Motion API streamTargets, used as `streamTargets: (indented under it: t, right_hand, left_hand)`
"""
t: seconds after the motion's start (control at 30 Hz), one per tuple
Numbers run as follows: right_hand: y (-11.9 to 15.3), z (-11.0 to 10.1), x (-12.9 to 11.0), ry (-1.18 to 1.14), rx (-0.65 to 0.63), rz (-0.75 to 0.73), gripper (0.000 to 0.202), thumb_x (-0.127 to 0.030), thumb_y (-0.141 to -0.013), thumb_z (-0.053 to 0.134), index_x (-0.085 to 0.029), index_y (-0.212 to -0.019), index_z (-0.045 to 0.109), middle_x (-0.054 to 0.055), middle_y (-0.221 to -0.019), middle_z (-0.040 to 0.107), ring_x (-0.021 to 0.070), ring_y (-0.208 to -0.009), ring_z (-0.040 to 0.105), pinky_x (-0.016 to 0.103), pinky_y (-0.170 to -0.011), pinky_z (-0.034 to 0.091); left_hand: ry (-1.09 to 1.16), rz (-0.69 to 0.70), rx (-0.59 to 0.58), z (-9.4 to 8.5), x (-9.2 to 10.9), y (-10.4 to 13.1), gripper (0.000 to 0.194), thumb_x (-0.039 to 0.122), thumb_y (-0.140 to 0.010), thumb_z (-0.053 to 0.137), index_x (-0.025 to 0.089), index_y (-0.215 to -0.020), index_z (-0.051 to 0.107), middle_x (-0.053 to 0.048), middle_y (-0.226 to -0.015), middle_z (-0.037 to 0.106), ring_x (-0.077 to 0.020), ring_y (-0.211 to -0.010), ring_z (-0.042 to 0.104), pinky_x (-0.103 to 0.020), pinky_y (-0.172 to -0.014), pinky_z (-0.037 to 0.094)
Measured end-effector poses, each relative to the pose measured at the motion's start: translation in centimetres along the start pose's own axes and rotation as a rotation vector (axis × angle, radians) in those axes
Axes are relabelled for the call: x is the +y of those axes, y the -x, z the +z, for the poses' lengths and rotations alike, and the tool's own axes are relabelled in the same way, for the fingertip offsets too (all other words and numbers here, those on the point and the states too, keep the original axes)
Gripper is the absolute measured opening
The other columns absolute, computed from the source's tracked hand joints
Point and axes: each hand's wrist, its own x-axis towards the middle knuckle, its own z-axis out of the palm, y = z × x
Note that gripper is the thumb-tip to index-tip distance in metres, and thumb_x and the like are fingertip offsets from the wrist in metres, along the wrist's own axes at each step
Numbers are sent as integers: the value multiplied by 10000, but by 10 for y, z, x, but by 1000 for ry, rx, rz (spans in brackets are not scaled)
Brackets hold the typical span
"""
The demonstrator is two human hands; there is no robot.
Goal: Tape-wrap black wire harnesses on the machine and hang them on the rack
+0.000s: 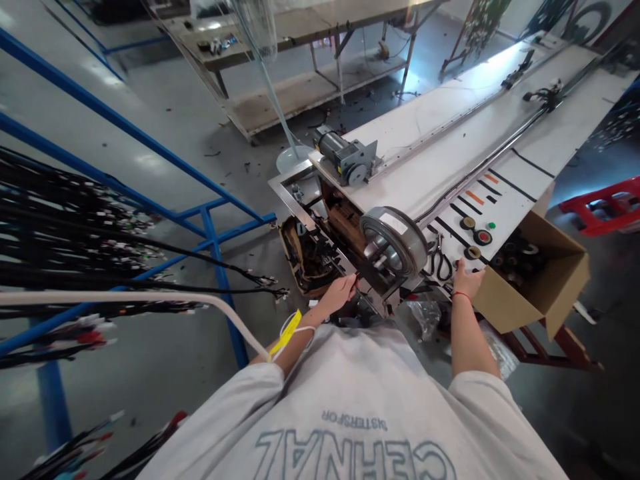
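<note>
your left hand (342, 293) curls at eight o'clock from the wheel (406, 243), your right hand (467, 279) half-curled, scissors (439, 253) at its ten (either's hold unclear).

Scissors (439, 251) on table (435, 157), carton (507, 307) beside it

The bare left hand (343, 291) is at the near left end of a long white tabletop (430, 167), its fingers curled near dark machine parts; its grip is unclear. The bare right hand (469, 280), with a thin red wrist string (461, 294), is at the near edge, beside a black-rimmed yellow-centred roll (473, 253) and black-handled scissors (439, 259). A round grey metal wheel (416, 243) stands between them, slightly farther. Right, an open brown cardboard box (565, 287) holds dark items.
</note>
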Motion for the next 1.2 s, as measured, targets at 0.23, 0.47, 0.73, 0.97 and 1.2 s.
streamTargets:
  t: [0.23, 0.47, 0.73, 0.97, 1.2]
  right_hand:
    - [-2, 2, 3, 1, 15, -8, 812, -600, -807, 597, -46, -1368, 406, 285, -1290, 528, 394, -1208, 508, 482, -1010, 411]
    - [1, -1, -2, -4, -8, 17, 849, -596, -818, 596, -26, -1409, 379, 293, -1350, 489, 401, -1247, 481, 501, -1046, 380]
    - [2, -1, -4, 1, 5, 26, 815, -593, -817, 605, -42, -1383, 401, 285, -1329, 506, 399, -1227, 496, 506, -1027, 397]
    - [3, -4, -7, 28, -19, 17, 796, -582, -824, 596, -24, -1361, 411, 304, -1296, 524, 401, -1206, 515, 493, -1008, 410]
    - [4, -5, -8, 31, -27, 12, 833, -580, -836, 576, -4, -1399, 364, 320, -1334, 486, 412, -1243, 484, 508, -1036, 382]
  left_hand:
    - [45, 50, -59, 5, 5, -29, 560, 678, -884, 374, 158, -839, 578, 37, -572, 483, -118, -533, 459, -240, -549, 379]
    - [35, -1, -44, 6, 4, -37, 584, 713, -871, 336, 177, -747, 532, 47, -520, 413, -108, -477, 377, -244, -493, 322]
    - [262, -89, -51, 7, 10, -40, 593, 779, -788, 442, 200, -660, 447, 85, -465, 287, -82, -428, 282, -238, -474, 259]
    - [-296, -32, -264, -26, -8, -12, 367, 551, -711, 703, 208, -693, 575, -25, -672, 636, -208, -735, 616, -278, -756, 437]
    - [-508, 87, 29, -37, -1, 9, 303, 429, -935, 483, 211, -744, 568, -44, -691, 656, -204, -702, 627, -268, -749, 427]
